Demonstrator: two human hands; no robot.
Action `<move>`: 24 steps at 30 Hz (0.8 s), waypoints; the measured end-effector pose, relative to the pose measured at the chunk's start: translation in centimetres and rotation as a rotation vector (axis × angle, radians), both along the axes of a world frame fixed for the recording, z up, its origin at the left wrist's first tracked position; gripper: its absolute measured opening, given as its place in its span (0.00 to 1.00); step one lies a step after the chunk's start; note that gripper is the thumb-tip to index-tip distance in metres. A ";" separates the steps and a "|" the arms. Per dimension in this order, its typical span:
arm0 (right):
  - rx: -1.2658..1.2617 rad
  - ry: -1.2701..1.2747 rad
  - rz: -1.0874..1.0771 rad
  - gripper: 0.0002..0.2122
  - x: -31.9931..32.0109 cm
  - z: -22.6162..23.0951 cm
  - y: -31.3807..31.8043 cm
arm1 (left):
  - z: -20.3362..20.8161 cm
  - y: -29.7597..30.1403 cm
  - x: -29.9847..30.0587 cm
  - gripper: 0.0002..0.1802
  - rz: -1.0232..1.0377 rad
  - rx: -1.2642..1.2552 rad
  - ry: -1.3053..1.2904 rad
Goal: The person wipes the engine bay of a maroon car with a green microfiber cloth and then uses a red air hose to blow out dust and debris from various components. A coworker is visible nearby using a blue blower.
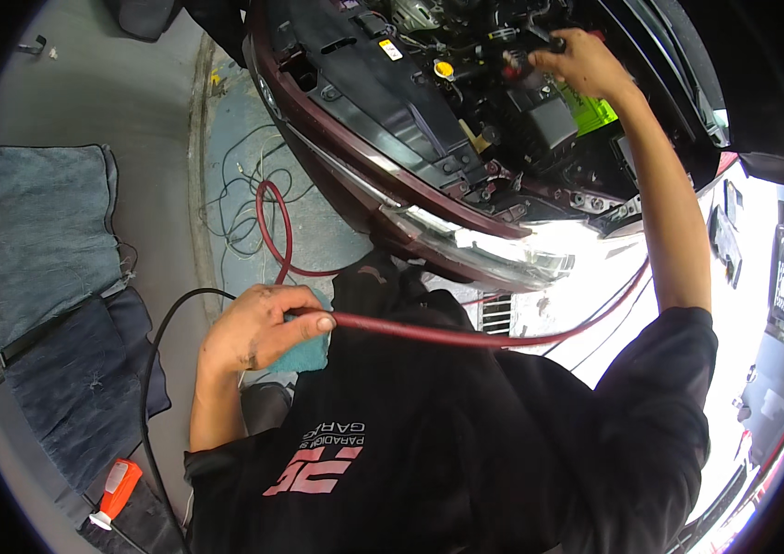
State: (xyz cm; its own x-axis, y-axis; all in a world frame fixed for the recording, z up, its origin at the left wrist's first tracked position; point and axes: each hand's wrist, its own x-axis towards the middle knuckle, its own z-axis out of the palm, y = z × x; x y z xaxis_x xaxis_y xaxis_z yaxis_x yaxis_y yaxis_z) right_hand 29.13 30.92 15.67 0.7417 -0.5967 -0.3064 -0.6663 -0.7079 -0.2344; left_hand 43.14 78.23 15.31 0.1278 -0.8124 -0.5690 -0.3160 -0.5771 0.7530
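Observation:
My left hand (267,323) is closed round a red hose (429,331) in front of my black shirt. From that hand the hose sags rightward and curves up past my right forearm towards the car. A teal cloth (304,355) shows just below my left hand; whether the fingers grip it too, I cannot tell. Over the open engine bay (494,111), my right hand (586,69) is closed on a dark tool with red parts (519,63). Its front is blurred, so its exact kind is unclear. Beneath lie a black box (549,120), a bright green part (591,111) and a yellow cap (445,69).
The car's dark red front edge (318,120) and headlight (494,245) lie ahead of me. Looped hose and cables (253,198) lie on the floor. To the left are grey-blue mats (46,240) and an orange lamp-like object (118,489) with a cable.

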 end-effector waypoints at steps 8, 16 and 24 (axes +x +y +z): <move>-0.206 -0.151 -0.040 0.20 6.1 -3.3 -0.5 | -0.8 2.0 4.6 0.22 0.111 0.123 -0.086; -0.078 -0.121 -0.058 0.22 13.2 -7.1 -3.1 | -3.1 2.0 13.1 0.28 0.124 0.079 -0.047; -0.052 -0.078 -0.162 0.24 16.6 -7.4 -3.4 | -4.0 -0.2 19.0 0.27 0.071 0.150 0.007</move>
